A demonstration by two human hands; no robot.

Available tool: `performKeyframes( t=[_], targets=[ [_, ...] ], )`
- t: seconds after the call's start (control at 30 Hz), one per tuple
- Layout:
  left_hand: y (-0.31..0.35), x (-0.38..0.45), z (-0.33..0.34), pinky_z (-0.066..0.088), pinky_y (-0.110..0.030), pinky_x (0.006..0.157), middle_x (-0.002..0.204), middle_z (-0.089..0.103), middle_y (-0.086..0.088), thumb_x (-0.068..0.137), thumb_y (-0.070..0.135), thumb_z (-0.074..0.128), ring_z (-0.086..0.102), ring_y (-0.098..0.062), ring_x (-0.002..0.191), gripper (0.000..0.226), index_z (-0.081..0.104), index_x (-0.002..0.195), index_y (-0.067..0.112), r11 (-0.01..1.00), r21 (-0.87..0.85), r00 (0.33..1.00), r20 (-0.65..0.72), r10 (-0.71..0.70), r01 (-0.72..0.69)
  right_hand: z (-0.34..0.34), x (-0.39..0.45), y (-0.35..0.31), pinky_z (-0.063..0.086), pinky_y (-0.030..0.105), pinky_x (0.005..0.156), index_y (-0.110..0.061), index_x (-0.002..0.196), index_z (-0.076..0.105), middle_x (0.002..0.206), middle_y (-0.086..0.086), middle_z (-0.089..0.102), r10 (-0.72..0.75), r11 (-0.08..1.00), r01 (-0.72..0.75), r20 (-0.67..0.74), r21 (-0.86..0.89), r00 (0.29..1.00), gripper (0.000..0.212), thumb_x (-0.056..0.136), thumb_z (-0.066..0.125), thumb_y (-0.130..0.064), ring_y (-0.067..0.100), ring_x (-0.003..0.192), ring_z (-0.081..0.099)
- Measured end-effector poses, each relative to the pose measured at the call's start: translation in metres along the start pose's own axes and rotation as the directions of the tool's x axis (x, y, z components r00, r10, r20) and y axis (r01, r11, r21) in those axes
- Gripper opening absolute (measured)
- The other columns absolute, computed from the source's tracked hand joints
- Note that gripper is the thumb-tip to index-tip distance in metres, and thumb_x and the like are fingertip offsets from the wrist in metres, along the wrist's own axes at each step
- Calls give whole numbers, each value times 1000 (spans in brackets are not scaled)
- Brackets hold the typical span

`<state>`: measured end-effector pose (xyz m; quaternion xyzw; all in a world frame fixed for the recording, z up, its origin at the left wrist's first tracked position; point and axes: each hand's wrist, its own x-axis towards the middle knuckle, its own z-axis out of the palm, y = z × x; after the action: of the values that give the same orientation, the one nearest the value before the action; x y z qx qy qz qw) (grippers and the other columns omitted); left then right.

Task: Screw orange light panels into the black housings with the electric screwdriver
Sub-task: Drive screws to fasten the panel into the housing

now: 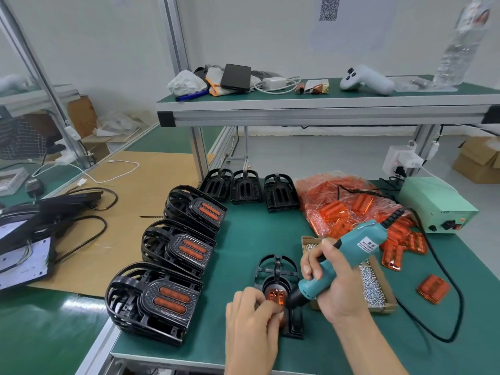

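Your fingers are doing two jobs: those of your right hand (334, 280) are wrapping around the teal plastic electric screwdriver (349, 259), and your left hand (250, 318) is curling its fingertips down onto the small orange translucent light panel (276, 296).

Going from largest to smallest, you are working on the green matted workbench (243, 239), with three stacks of finished black ribbed housings (162, 301) lying along its left edge and three unfilled black housings (244, 186) standing at the back. A crinkled clear bag of orange panels (341, 201) is sitting behind the shallow cardboard tray of small silver screws (374, 289), which is lying just right of your right hand.

In front of you, the black open-frame housing (278, 269) is lying flat with the panel seated in it. You appear to be driving a screw; the tip itself is hidden. Next, keep the bit upright and the panel pinned while seating the screw.
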<state>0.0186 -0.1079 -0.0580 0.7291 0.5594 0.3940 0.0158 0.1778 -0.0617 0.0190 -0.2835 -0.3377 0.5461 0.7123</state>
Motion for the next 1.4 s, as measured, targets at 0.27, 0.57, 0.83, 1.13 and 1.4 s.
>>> performKeyframes(
  t=[0.27, 0.57, 0.83, 1.13, 1.4],
  targets=[
    [-6, -8, 18, 35, -39, 79, 86, 52, 16, 51, 20, 101, 42, -9, 98, 34, 72, 66, 32, 975, -40, 975, 31, -218, 219, 5, -4, 15, 48, 30, 57, -11, 72, 49, 50, 9, 39, 15, 996, -15, -1, -85, 1000, 23, 87, 67, -13, 26, 52, 44],
    [-11, -15, 22, 34, -31, 79, 83, 53, 17, 50, 26, 102, 42, -4, 98, 33, 73, 66, 34, 979, -59, 980, 15, -196, 197, 19, -3, 16, 48, 33, 60, -16, 68, 53, 49, 12, 41, 29, 973, -2, 113, -232, 993, 25, 87, 70, -16, 28, 52, 43],
    [-12, -16, 23, 31, -33, 78, 82, 51, 18, 50, 26, 101, 42, -6, 96, 33, 75, 67, 35, 969, -66, 971, 8, -239, 239, 24, 2, 24, 48, 38, 63, -12, 68, 53, 51, 13, 45, 67, 944, -13, 155, -329, 986, 34, 81, 78, -32, 28, 53, 48],
    [-25, -23, 12, 40, -8, 78, 87, 49, 13, 61, 15, 96, 40, -1, 91, 31, 80, 86, 23, 990, -107, 995, 65, -81, 87, 29, 0, 21, 54, 39, 67, -10, 66, 54, 52, 12, 49, 120, 887, 41, 315, -459, 941, 34, 86, 73, -31, 27, 56, 55],
    [-21, -26, 5, 41, -8, 66, 90, 46, 13, 62, 17, 96, 44, -1, 88, 33, 79, 88, 30, 971, -170, 981, 122, -149, 169, 29, 4, 25, 55, 59, 80, 0, 69, 51, 56, 7, 55, 228, 817, 36, 381, -576, 896, 43, 89, 72, -31, 25, 61, 60]
  ],
)
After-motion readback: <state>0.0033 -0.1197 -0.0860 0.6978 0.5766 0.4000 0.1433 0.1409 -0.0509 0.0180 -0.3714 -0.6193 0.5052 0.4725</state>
